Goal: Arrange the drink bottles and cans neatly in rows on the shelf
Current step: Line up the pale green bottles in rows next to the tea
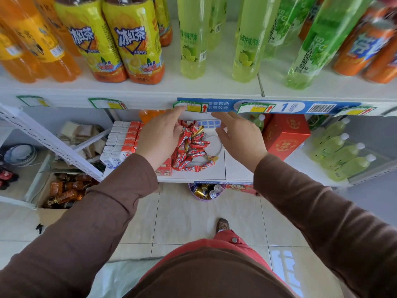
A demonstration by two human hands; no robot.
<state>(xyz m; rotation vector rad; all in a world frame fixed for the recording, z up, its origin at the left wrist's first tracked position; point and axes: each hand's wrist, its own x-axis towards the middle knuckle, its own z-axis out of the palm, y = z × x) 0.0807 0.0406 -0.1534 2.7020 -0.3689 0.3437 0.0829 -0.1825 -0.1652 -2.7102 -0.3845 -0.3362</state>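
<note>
Yellow-green lime soda bottles (193,37), two in front, both hands empty.

1. Both arms in brown sleeves reach forward, roughly parallel.
2. Left hand (160,134) is palm down, fingers extended and relaxed, holding nothing.
3. Right hand (239,134) is loosely spread, fingers slightly bent, holding nothing.

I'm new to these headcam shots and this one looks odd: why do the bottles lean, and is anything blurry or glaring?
Head view: the wide-angle lens bends the upper shelf and fans the green bottles outward; the orange bottles at the right corner smear; lighting is soft and even, both open hands fairly sharp; a window reflection glares on the floor tiles.
</note>
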